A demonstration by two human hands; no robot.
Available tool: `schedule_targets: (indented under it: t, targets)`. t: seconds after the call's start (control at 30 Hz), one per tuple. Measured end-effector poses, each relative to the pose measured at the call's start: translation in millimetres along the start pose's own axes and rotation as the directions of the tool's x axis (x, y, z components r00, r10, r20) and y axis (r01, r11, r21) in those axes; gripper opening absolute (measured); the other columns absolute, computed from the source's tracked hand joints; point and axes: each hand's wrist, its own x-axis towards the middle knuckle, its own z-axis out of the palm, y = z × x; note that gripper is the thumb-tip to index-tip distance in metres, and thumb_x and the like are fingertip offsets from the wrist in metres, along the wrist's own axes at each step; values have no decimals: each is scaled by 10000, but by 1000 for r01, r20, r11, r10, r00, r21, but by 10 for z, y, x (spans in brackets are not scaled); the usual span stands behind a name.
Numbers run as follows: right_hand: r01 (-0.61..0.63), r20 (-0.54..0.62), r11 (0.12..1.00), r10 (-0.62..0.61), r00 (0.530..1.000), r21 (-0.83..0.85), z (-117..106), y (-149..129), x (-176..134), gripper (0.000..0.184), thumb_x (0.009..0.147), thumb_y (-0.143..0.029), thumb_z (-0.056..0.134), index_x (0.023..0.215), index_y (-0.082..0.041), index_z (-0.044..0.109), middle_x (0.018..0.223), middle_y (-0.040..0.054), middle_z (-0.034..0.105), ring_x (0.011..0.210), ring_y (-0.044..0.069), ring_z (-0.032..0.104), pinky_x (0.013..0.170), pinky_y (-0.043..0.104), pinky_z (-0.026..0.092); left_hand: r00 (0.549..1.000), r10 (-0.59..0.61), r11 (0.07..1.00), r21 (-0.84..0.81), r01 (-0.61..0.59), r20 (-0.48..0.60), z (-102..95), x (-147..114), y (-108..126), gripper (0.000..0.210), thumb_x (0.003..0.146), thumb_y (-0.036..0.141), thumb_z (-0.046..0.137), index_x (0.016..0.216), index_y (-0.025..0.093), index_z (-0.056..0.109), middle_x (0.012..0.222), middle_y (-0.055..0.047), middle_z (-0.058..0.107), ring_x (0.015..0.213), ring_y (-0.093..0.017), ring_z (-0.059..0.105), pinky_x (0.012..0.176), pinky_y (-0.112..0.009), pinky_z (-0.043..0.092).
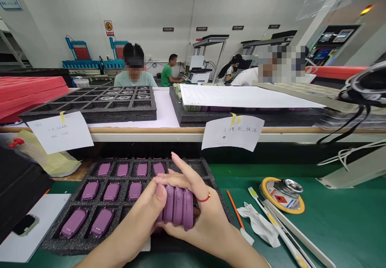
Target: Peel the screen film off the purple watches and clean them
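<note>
A row of several purple plastic cases [178,207] stands on edge, side by side, between my two hands. My right hand [202,220] cups the row from the right and below, with its index finger stretched upward. From the left, my left hand [152,203] closes on the row, its thumb by the nearest case and its fingers reaching over the top. Under and behind my hands lies a black foam tray [120,211] with square pockets. Matching purple cases [102,221] sit singly in many of its pockets. My hands and forearms cover the tray's right part.
An orange-handled brush [235,209], crumpled tissue [261,224], toothbrush [273,219] and metal-topped can [288,191] lie at right. A white board [36,224] is at left. Above, a shelf [163,133] holds foam trays [126,113]; handwritten notes [233,133] hang from it. Other people sit beyond.
</note>
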Motion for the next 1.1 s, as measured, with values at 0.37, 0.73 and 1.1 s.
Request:
schedule_targets:
  t: [0.37,0.73,1.1]
  targets:
    - [-61,-5,991,62,998,116,11,37,56,923,816,-206,778,1583,-311,274,1189,3,748,1125,217,707,1107,397,524,999,-48,977,210,46,5,-48,-7,77,655,624,203,877,1204,223,574,1109,-60,705,1081,-294,670,888,-394,559]
    - [-118,27,979,115,993,166,-2,81,48,964,792,-318,828,1584,-281,281,1253,63,730,1193,262,680,1131,449,492,999,-31,989,147,33,-18,-17,9,92,679,542,201,935,1127,209,590,1046,-32,697,987,-244,686,796,-336,569]
    - [-107,40,982,102,994,157,-11,93,46,941,794,-353,830,1570,-303,301,1250,46,730,1169,228,687,1124,403,492,1000,-16,993,119,18,-18,-1,7,87,636,560,182,925,1103,210,594,1028,-31,712,981,-260,701,812,-362,574]
